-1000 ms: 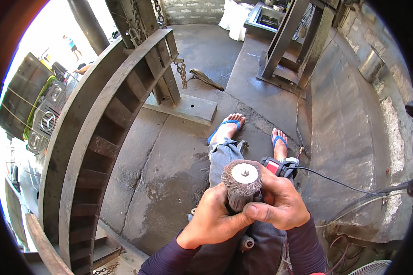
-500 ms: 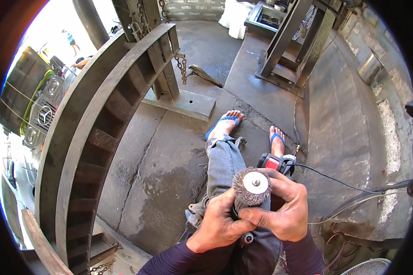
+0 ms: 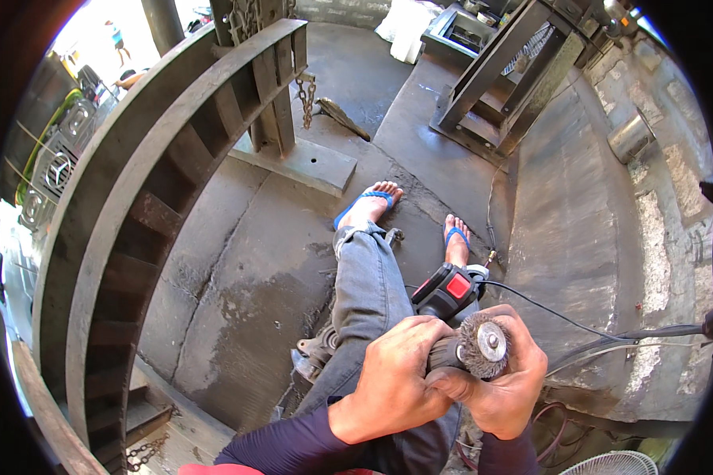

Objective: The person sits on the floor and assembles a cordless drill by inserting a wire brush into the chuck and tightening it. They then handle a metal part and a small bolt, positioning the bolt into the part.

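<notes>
A round wire wheel brush (image 3: 484, 346) with grey bristles and a metal centre is up between my hands, above my lap. My left hand (image 3: 396, 380) is closed around the ribbed, grey-brown cylinder (image 3: 445, 356) behind the bristles. From the other side, my right hand (image 3: 503, 388) curls its fingers and thumb around the brush. Just beyond them, by my knees, lies a black power tool body (image 3: 447, 291) with a red panel and a black cable. Whether it joins the brush is hidden by my hands.
A curved, ribbed steel beam (image 3: 162, 210) stands at my left. Ahead are a steel post base (image 3: 313, 165), a hanging chain (image 3: 306, 103) and a steel frame (image 3: 495, 87). Cables (image 3: 650, 334) run to the right. A fan guard (image 3: 614, 463) sits low right. A metal part (image 3: 317, 352) lies by my leg.
The brush has tipped to the right and its face has turned aside. My left hand has rolled over, its back now upward. The view has shifted, and more of the power tool body shows.
</notes>
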The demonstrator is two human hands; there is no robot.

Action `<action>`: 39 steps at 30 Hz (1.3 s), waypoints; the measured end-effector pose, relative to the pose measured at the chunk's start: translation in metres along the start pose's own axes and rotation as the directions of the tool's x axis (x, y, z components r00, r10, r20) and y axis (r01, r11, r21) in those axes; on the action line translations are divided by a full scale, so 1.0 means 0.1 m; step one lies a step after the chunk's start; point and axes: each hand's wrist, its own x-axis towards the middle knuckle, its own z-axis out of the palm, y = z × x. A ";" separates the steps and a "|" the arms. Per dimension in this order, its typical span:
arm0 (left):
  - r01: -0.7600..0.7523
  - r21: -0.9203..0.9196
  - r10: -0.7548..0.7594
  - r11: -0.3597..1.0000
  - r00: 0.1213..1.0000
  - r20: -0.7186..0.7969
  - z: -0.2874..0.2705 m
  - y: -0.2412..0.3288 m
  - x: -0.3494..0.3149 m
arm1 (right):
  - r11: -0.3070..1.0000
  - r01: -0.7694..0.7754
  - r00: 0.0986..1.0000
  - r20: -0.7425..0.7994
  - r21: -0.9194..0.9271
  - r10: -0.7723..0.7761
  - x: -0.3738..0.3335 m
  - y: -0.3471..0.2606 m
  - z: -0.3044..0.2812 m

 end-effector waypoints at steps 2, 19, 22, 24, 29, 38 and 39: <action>-0.009 -0.011 0.009 1.000 1.000 0.003 0.00 0.01 0.01 | 0.998 -0.024 1.000 0.004 0.059 0.023 -0.03 -0.01 -0.02; 0.234 -0.310 -0.031 0.921 0.839 0.543 -0.31 0.12 0.30 | 0.923 0.294 0.922 0.329 -0.248 -0.205 0.40 -0.42 -0.75; 0.211 -0.282 -0.019 0.936 0.830 0.558 -0.25 0.14 0.30 | 0.928 0.281 0.921 0.341 -0.244 -0.189 0.38 -0.48 -0.79; 0.117 -0.300 0.038 0.947 0.885 0.464 -0.11 0.16 0.26 | 0.963 0.157 0.955 0.283 -0.220 -0.091 0.31 -0.46 -0.85; 0.049 -0.221 0.059 0.974 0.886 0.459 0.14 0.15 0.21 | 0.981 -0.193 0.948 0.257 -0.006 0.188 0.10 -0.22 -1.04; 0.057 -0.163 0.083 0.985 0.675 0.733 0.13 0.15 0.45 | 0.778 -0.440 0.891 0.325 0.449 0.317 -0.07 0.31 -1.13; 0.124 -0.206 0.073 0.971 0.665 0.743 0.11 0.15 0.48 | 0.786 -0.378 0.924 0.242 0.488 0.295 -0.11 0.35 -1.10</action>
